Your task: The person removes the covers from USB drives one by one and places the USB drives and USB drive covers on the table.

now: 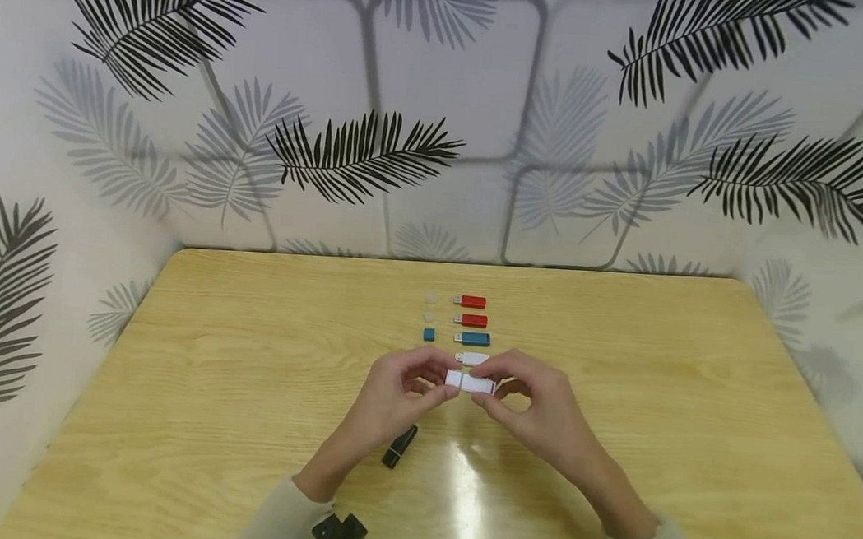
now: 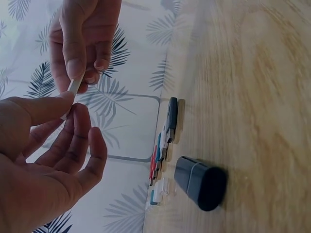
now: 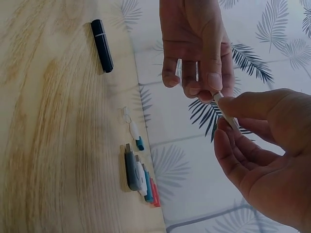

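Above the table, my left hand (image 1: pixel 389 386) and right hand (image 1: pixel 542 400) meet over a small white USB stick (image 1: pixel 478 384). Its cap (image 1: pixel 454 378) is pinched between the left thumb and fingers, while the right thumb and fingers grip the body's other end. Cap and body sit in line, with a thin seam between them; how firmly they are joined cannot be told. On the table near my left wrist lies a black capped USB stick (image 1: pixel 400 446). Both wrist views show the white stick edge-on, partly covered by fingers.
Behind the hands, uncapped USB sticks lie in a column: two red (image 1: pixel 474 302), one blue (image 1: pixel 475 339), one white (image 1: pixel 473 359). A dark one (image 3: pixel 130 167) shows in the wrist views. Left of them are clear caps (image 1: pixel 430 300) and a blue cap (image 1: pixel 429 334). Patterned cloth borders the table.
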A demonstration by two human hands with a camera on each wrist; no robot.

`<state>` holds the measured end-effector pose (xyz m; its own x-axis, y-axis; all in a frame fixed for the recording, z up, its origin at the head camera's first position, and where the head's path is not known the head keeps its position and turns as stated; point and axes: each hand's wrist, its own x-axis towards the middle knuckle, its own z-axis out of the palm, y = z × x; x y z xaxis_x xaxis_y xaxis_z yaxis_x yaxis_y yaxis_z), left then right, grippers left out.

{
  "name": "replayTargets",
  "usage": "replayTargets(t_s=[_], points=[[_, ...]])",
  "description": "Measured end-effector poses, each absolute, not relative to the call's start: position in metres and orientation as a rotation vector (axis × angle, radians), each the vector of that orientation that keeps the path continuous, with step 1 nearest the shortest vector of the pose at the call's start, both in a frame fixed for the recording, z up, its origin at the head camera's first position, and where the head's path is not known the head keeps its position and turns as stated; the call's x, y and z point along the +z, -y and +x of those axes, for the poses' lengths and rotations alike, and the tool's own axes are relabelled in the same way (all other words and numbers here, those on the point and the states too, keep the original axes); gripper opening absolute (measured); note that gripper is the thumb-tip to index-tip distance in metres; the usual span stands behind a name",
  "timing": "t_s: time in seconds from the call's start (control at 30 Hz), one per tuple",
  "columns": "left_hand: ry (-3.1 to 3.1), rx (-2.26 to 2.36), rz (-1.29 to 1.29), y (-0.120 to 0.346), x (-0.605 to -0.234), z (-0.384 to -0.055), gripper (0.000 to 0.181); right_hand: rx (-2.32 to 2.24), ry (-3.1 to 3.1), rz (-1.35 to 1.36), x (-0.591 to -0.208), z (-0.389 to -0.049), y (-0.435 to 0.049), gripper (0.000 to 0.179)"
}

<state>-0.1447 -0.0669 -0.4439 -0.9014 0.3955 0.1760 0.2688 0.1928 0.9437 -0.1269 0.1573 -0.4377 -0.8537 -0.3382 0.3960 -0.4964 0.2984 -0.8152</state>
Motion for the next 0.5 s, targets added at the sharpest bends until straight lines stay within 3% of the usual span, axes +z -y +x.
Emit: replayTargets(t_s=[0.5], points=[[-2.423,1.741,0.801,0.0697,-0.441,-0.1431,0.018,1.286,2.407,0.873,-0.4319,-0.1262,-0.1574,0.028]])
